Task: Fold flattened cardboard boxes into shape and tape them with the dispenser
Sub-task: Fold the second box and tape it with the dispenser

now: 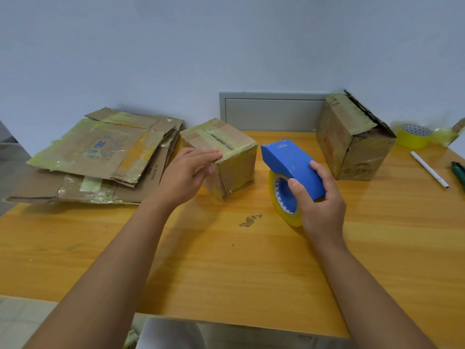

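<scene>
The wooden table (226,260) carries every item and shows a dark scuff mark (250,220) near its centre. A grey panel (271,110) is set in the wall behind its far edge.

At the far left lies a stack of flattened cardboard boxes (100,157), heavily taped, overhanging the table's left edge. At the far right stands a larger folded box (352,139), upright, with one top flap raised and its upper end not closed.

Between these, slightly left of centre, stands the small folded box (226,159), closed, with yellowish tape across the top seam and down its near faces.

The left hand (186,172) rests on the near top edge of the small box, fingers straight and laid flat along the tape, thumb against the box's front face. It presses rather than grips.

The right hand (319,197) holds the blue tape dispenser (292,167) just to the right of the small box, apart from it. Fingers wrap over the top of the housing and the thumb sits at the hub of the loaded yellow tape roll (286,212). The roll's lower edge is at or near the table surface; contact cannot be confirmed.

A spare yellow tape roll (412,136) sits at the far right, behind a white pen (429,169) and a dark green pen (459,172) partly cut off by the frame.
</scene>
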{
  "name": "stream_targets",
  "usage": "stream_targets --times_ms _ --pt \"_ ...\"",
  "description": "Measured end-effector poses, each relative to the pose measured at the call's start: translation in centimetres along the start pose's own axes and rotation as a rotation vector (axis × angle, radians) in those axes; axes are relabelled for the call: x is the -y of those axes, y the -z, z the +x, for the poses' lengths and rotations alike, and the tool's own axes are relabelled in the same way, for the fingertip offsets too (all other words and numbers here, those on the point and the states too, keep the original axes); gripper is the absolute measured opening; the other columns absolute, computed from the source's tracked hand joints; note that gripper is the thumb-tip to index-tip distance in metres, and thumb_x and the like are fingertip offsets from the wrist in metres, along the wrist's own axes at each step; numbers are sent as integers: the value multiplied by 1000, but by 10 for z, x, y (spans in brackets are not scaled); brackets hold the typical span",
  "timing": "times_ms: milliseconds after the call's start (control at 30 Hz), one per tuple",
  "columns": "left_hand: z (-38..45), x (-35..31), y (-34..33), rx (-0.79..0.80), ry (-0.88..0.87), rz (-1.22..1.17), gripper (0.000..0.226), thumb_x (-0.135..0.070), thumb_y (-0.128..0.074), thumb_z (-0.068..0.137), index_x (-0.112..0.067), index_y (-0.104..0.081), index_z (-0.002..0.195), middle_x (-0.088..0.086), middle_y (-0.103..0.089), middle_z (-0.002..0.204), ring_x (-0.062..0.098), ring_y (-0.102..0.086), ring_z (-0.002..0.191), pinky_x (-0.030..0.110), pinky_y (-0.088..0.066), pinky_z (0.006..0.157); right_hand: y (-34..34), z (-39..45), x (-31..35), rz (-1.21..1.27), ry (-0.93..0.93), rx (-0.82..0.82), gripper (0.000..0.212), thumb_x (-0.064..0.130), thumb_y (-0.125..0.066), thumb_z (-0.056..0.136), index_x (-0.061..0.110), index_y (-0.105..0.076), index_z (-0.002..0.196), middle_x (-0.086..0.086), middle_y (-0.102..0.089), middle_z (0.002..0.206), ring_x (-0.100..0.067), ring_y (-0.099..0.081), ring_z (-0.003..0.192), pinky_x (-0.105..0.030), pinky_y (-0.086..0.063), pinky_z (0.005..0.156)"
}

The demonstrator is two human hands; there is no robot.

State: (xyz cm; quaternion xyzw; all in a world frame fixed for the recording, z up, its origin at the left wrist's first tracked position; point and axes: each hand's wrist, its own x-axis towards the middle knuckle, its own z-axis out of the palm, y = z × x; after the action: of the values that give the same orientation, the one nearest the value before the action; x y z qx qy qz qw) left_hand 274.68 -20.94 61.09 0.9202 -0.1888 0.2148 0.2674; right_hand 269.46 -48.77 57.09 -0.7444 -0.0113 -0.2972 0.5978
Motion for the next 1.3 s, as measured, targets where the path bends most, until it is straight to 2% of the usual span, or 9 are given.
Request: stream_targets --times_ms 200,333,567,700,833,900,1000,1167,1300 --pt "1 3 6 64 17 12 47 0 -48 100 -29 -60 136 -25 -48 135 8 -40 124 17 -29 99 -1 0 0 6 0 9 57 48 -69 80 30 -58 133 18 -55 124 10 -52 108 -6 -43 82" --pt "0 0 4 46 6 0 41 -8 -48 102 -29 -60 135 -24 -51 134 12 -43 125 26 -32 103 0 0 -1 15 -4 6 57 48 -70 80 30 -58 132 17 -56 125 6 -54 110 -9 -45 83" --pt "-3 0 10 108 24 -72 40 -18 -52 102 -31 -56 139 -24 -48 141 2 -34 130 35 -37 109 -1 0 -1 21 -1 5 57 48 -70 80 29 -58 133 28 -54 121 10 -53 108 -8 -43 82" --pt "-4 2 10 119 25 -89 40 -23 -54 101 -32 -55 140 -24 -47 143 5 -35 133 35 -40 105 0 0 -1 21 3 7 57 48 -70 80 28 -58 133 28 -54 121 10 -53 107 -8 -44 81" --pt "-5 -1 12 145 44 -123 45 -34 -63 95 -35 -53 139 -26 -46 141 2 -35 132 25 -43 91 0 0 -1 22 0 9 56 48 -70 80 30 -58 132 21 -56 122 10 -53 107 -8 -44 81" --pt "-6 -4 13 151 72 -167 42 -39 -69 90 -39 -53 129 -27 -49 136 1 -39 129 26 -45 89 0 0 -1 21 1 11 55 48 -69 80 32 -57 132 23 -55 121 9 -54 107 -8 -44 81" --pt "-6 -9 12 77 119 -195 28 -43 -72 85 -40 -47 96 -26 -56 133 7 -49 125 33 -48 86 0 0 0 19 9 12 55 47 -69 81 31 -57 132 28 -53 120 11 -53 105 -6 -43 80" --pt "-6 -15 6 -22 97 -93 29 -40 -70 88 -31 -43 85 -21 -60 131 8 -58 110 32 -51 77 0 0 -1 23 6 14 56 47 -69 81 29 -58 133 15 -57 124 9 -54 106 -7 -44 79" --pt "-5 -11 5 -26 61 -53 27 -38 -69 90 -31 -45 80 -20 -60 132 7 -60 107 33 -52 75 -1 1 -2 12 10 16 55 48 -69 81 31 -57 132 28 -54 120 10 -53 106 -6 -43 80"
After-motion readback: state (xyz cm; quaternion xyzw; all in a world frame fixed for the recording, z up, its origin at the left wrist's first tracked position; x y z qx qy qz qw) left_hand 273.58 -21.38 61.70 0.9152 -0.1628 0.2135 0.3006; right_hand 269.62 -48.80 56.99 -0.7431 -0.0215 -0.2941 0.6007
